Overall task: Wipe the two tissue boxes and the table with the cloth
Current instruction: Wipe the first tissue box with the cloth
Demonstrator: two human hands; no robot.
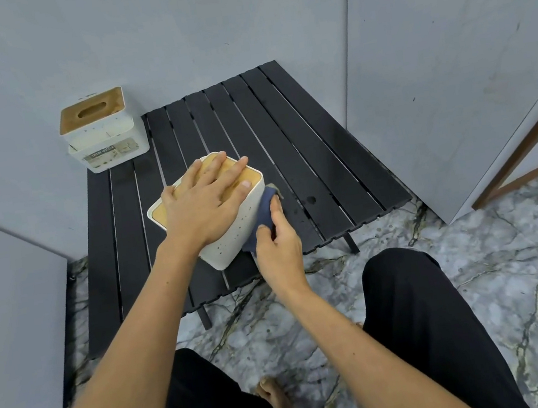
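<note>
Boxes first, table later, by the look of it. The near tissue box [229, 223] sits roughly mid-table on the black slatted table [305, 150], turned a bit diagonal, and the left hand [203, 201] lies flat on its wooden lid with fingers straight and spread, pinning it down rather than gripping it. The right hand [275, 244] has its fingers curled round the dark blue cloth [263, 209] and presses it against the box's right side wall. Can't really tell how much of the cloth is bunched up under the palm, the hand hides it.

The second tissue box [102, 134] stands at the far left corner of the table, right up by the grey wall, well apart from both hands.

How I'd do this bit well: keep that flat left palm pushing straight down so the box doesn't skate across the slats, and drag the cloth along the full length of the wall in long strokes instead of scrubbing one spot. Then rotate the box under the palm to reach the other sides, and lift the hand to get the lid too. There are a few dark spots on the slats to the right of the box, worth a pass once the table's turn comes.
</note>
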